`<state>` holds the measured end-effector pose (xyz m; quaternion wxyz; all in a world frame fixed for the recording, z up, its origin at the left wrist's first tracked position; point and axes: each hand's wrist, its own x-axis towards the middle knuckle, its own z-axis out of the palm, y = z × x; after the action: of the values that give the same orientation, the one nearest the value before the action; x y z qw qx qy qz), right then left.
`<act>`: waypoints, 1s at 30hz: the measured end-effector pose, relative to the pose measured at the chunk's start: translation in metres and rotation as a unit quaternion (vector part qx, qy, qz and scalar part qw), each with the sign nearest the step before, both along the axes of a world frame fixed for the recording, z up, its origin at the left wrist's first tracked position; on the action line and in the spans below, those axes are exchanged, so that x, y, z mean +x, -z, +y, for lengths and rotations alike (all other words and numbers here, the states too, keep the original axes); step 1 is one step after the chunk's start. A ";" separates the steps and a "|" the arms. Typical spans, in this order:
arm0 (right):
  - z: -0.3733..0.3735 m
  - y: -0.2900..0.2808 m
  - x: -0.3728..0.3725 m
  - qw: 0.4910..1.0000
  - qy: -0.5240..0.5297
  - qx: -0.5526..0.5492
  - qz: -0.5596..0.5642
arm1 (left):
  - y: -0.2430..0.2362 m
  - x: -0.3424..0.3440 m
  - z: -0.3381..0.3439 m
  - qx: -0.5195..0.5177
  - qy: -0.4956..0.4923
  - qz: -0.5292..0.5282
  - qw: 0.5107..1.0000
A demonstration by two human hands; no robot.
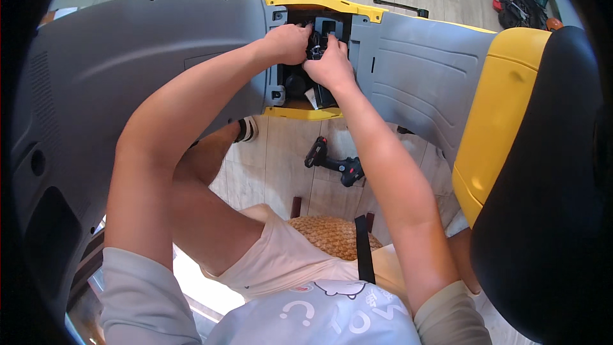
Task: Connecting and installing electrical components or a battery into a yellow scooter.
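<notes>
Both hands meet inside the dark rectangular opening of the large grey-and-yellow plastic vehicle body. The left hand and right hand curl their fingers together around small black wiring parts there. A black power tool lies on the floor below the opening.

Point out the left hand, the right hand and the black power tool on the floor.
left hand (287, 43): head view, on the knuckles.
right hand (331, 67): head view, back of the hand.
black power tool (335, 163): head view, middle of its body.

There are two hands and one grey shell. One drill lies on the floor. One woven stool is below.
</notes>
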<state>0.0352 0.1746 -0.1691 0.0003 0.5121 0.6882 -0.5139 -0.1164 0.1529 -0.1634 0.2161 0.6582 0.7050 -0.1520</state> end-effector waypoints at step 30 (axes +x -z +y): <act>-0.003 -0.005 0.008 1.000 0.020 -0.003 -0.010 | -0.012 0.015 0.019 -0.066 -0.535 -0.432 0.723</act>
<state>0.0428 0.1718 -0.1643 -0.0013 0.5306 0.6766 -0.5106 -0.1012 0.1723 -0.1512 0.5856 0.1501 0.7583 0.2439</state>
